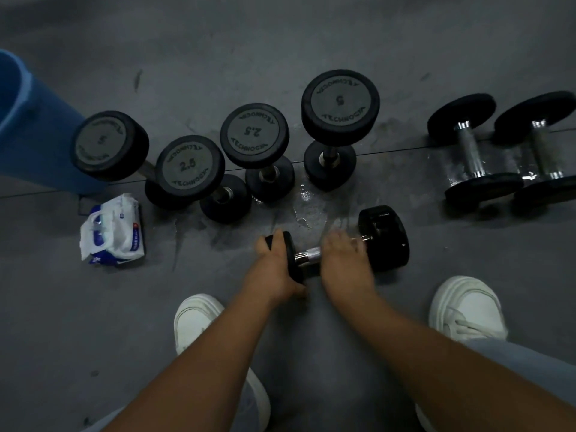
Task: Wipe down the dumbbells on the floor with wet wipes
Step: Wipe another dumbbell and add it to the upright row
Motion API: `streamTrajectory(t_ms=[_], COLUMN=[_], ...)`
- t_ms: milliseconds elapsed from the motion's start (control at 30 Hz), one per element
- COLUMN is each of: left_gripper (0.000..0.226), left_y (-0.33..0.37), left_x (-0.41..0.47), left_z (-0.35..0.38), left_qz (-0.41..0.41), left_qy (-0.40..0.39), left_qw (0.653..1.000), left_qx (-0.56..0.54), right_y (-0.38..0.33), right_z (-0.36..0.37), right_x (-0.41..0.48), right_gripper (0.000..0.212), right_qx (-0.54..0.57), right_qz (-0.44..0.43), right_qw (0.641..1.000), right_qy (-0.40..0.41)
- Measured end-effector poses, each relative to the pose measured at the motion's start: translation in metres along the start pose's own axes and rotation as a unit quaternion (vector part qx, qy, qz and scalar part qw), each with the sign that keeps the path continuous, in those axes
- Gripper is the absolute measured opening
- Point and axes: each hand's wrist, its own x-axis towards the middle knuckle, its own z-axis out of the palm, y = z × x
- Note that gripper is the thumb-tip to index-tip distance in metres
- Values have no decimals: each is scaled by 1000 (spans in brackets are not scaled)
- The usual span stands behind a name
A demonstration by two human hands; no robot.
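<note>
1. Down on the floor [93, 307], the dumbbell in play [383, 238] lies on its side right in front of the person's shoes, just below a wet sheen on the mat.
2. The left hand [274, 266] is clamped over its left head, pinning it steady.
3. The right hand [343, 254] is curled over the chrome handle [311, 255] and blurred; whether a wipe sits under the palm, I cannot tell.
4. The wet wipes pack [113, 232] lies off to the left, flap up, near a blue bin [28, 126].
5. Progress check: four upright dumbbells [255, 135] stand in a row behind, and two more [473, 151] lie at far right on damp-looking floor.
6. My read: somewhere mid-task. The damp patches hint some are done, but which ones I can't confirm, and this dumbbell's heads look yet to be finished.
</note>
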Motion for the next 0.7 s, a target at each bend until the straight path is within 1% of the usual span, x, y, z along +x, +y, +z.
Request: streamTrajectory(t_ms=[33,100,133,167,200,233,267,300,367,400,433,500,533,600,633,700], left_gripper=[134,129,129,130,131,132,132,133,136,136,135,124,116,106,107,116], left_y=[1,1,1,0,-1,-2,-1,-1,-4,-8,-12,-22,-25,-26,-23,-18], left_x=[1,1,1,2,4,6,6,7,7,5,4,-1,-4,-10,-12,-13], left_z=[0,0,-1,-2,-2,-2,-2,-2,-3,-3,-3,4,10,21,25,31], left_qz=[4,13,14,14,13,12,15,22,40,44,53,86,100,101,93,75], left_qy=[2,6,7,8,10,10,10,13,19,24,39,100,133,171,173,156], left_qw=[1000,1000,1000,1000,1000,1000,1000,1000,999,998,995,985,978,970,970,975], left_qx=[1,2,3,5,6,4,0,-6,-27,-48,-71,-109,-124,-142,-143,-137], right_y=[-11,-16,-7,6,14,15,9,1,-5,0,9,24,28,34,33,17], right_z=[4,5,0,-3,-4,-4,-4,1,3,-3,-7,-11,-14,-14,-12,-15], right_x=[-5,-3,4,12,14,10,3,-4,-9,-5,2,12,15,20,21,21], right_gripper=[61,62,64,66,68,68,67,67,72,70,58,27,21,18,16,8], right_qx=[14,46,63,79,71,44,19,14,49,71,101,144,151,129,119,124], right_qz=[-25,-100,-100,-74,-38,-21,-30,-54,-109,-123,-120,-89,-76,-54,-38,-5], right_qw=[999,994,993,994,997,999,999,998,993,990,988,985,985,989,991,990], right_qy=[-21,-10,1,14,18,14,-15,-16,-3,-6,-5,12,30,50,53,62])
